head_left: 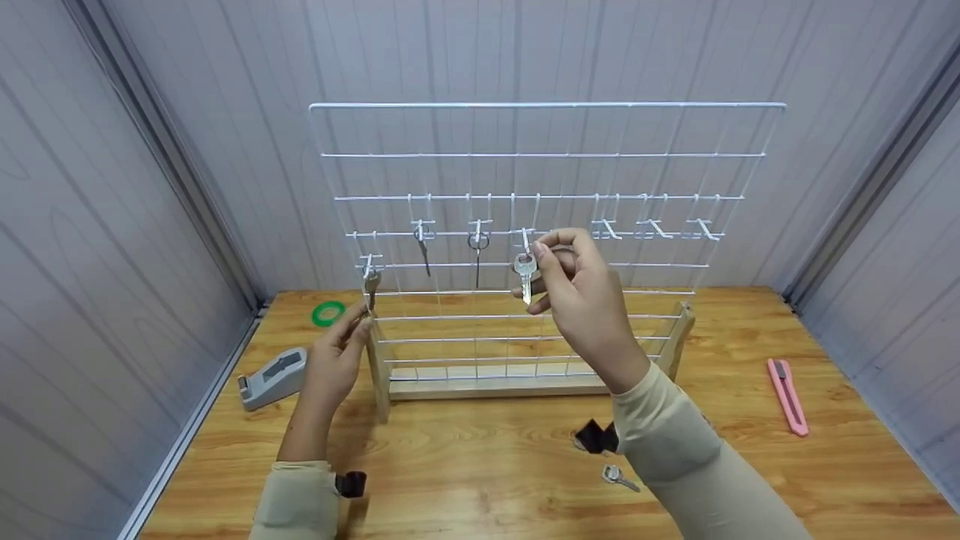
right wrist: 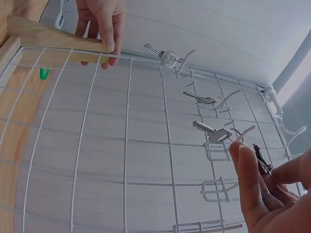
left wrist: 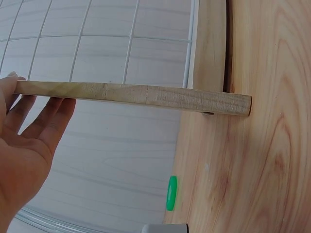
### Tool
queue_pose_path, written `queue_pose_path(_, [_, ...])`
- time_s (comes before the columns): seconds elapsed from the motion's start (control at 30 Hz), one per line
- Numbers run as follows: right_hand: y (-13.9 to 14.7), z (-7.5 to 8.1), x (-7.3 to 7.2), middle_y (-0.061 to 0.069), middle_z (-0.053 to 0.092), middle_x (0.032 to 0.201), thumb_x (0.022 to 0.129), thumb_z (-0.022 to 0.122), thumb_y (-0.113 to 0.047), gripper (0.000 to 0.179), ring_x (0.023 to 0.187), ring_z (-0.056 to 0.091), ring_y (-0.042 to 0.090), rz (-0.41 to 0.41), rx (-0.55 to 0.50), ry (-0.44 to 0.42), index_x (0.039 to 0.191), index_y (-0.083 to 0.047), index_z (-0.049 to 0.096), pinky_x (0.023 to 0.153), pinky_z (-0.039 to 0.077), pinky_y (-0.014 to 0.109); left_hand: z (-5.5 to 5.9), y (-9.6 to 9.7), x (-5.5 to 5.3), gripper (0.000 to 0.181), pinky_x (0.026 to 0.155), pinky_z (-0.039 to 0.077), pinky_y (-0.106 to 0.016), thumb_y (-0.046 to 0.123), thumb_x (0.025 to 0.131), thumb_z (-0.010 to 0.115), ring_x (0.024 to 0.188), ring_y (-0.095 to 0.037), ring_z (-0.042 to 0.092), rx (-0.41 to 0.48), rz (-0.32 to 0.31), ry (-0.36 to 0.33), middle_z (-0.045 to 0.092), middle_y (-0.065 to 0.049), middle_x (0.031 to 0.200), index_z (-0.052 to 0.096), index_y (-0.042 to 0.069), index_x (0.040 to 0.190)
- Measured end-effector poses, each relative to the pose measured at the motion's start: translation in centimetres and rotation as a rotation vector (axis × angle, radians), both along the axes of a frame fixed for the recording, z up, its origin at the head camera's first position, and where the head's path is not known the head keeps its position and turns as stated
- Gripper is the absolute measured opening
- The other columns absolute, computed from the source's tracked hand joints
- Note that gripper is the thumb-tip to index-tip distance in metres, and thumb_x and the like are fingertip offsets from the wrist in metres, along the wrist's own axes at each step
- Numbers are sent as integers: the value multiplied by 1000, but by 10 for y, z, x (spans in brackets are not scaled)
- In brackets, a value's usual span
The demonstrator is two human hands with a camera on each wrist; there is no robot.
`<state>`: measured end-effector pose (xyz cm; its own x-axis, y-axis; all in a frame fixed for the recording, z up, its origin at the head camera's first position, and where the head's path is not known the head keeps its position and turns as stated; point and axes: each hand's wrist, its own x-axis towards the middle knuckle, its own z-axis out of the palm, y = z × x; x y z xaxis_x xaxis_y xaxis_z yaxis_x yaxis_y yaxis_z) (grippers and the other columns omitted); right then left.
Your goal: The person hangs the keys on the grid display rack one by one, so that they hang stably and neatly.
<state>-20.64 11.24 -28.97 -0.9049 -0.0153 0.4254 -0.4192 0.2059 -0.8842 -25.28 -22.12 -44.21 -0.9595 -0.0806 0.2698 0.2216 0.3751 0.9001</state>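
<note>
A white wire grid rack [head_left: 547,104] stands in a wooden base [head_left: 495,388]. My right hand [head_left: 589,292] pinches a silver key [head_left: 526,274] by its head, right at the tip of a white hook [head_left: 526,238]. Fingers hide part of this key in the right wrist view. My left hand [head_left: 334,364] grips the wooden upright [left wrist: 146,96] at the rack's left side, with the thumb on one face and fingers on the other. Three keys hang from hooks left of my right hand: a far left key [head_left: 372,279], a second key [right wrist: 206,100] and a third key [right wrist: 218,134].
Three bare hooks [head_left: 654,228] are on the right of the grid. One loose key [head_left: 619,478] lies on the table near a black angular piece [head_left: 592,436] by the right sleeve. A tape dispenser [head_left: 274,380] and green tape roll [head_left: 328,313] are left, a pink utility knife [head_left: 786,397] right.
</note>
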Motion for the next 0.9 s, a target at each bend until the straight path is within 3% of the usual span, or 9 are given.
queue_pose_path(0.37, [-6, -2, -7, 12, 80, 101, 114, 52, -18, 20, 73, 78, 19, -82, 145, 22, 126, -3, 56, 59, 65, 35, 0, -1, 2, 46, 121, 50, -55, 32, 112, 58, 144, -35, 60, -31, 2, -39, 64, -15, 152, 58, 17, 155])
queue_pose_path(0.6, [-7, -2, -10, 13, 80, 108, 115, 50, -18, 20, 73, 79, 21, -85, 170, 7, 127, -3, 55, 55, 64, 33, 1, -1, 1, 44, 120, 50, -55, 30, 111, 59, 144, -36, 60, -22, 4, -18, 66, -16, 150, 61, 18, 153])
queue_pose_path(0.9, [-11, -1, -15, 16, 79, 108, 114, 51, -15, 19, 68, 76, 22, -148, 254, 31, 127, -2, 56, 51, 61, 27, 1, 1, 2, 42, 118, 53, -52, 26, 112, 59, 141, -32, 62, -18, 12, -9, 67, -15, 149, 61, 15, 152])
